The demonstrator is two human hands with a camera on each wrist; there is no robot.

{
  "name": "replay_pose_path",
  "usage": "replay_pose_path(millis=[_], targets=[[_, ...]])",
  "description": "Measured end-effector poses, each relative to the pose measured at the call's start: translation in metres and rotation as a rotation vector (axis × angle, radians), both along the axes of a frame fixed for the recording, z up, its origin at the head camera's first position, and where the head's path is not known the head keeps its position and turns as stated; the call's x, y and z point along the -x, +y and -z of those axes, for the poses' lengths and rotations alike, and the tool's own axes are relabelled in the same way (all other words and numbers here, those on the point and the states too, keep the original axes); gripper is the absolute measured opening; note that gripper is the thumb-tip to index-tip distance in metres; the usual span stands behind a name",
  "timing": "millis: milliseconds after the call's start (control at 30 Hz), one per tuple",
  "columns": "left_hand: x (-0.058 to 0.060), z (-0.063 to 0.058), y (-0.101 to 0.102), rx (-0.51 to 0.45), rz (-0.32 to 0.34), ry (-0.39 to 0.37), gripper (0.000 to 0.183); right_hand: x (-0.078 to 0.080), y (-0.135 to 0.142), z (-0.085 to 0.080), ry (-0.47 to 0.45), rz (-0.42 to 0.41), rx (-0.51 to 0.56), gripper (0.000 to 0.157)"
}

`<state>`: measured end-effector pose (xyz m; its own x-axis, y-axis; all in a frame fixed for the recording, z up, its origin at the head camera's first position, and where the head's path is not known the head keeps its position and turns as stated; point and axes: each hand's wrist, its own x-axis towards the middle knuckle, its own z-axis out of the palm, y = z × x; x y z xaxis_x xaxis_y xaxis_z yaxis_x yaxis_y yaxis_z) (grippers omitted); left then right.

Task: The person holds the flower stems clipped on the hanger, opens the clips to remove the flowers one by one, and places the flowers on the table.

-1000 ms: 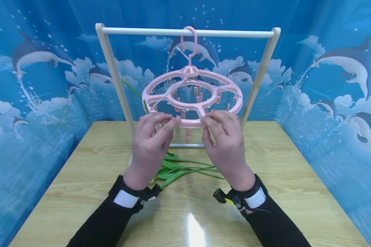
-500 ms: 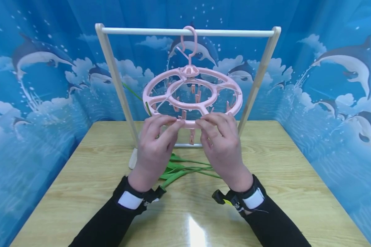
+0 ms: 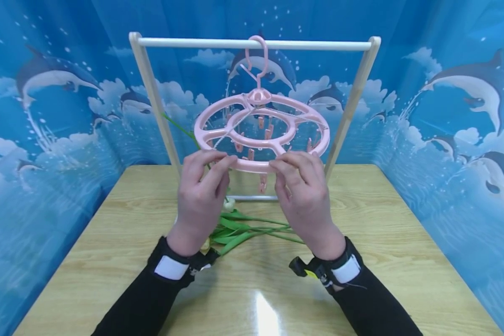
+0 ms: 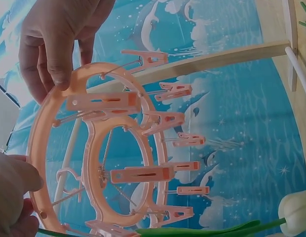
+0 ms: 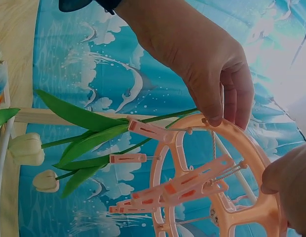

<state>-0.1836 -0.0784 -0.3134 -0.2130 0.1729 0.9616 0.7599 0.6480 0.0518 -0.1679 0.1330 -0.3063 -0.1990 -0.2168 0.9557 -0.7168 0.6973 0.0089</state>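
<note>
Grip: your left hand (image 3: 199,196) and right hand (image 3: 305,196) pinch the round pink plastic hanger (image 3: 252,166)
Support: slim white rod (image 3: 193,43)

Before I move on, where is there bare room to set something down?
Bare table runs right of the right sleeve, left of the left sleeve, and between both, nearer than the tulips. The middle is crowded: tulips lie in front of the rack's bottom bar, with the pink hanger higher up.

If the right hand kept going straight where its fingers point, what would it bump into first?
The pink hanger's front rim: the right hand is pinching it now. Past that, the inner ring looks next in line, though depth is hard to judge.
</note>
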Motion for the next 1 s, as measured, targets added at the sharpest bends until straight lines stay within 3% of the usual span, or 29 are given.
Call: replay_pose_path(millis=[1000], targets=[[-0.009, 0.003, 0.011, 0.081, -0.033, 0.041, 0.028, 0.001, -0.001, 0.002, 0.003, 0.015, -0.003, 0.018]])
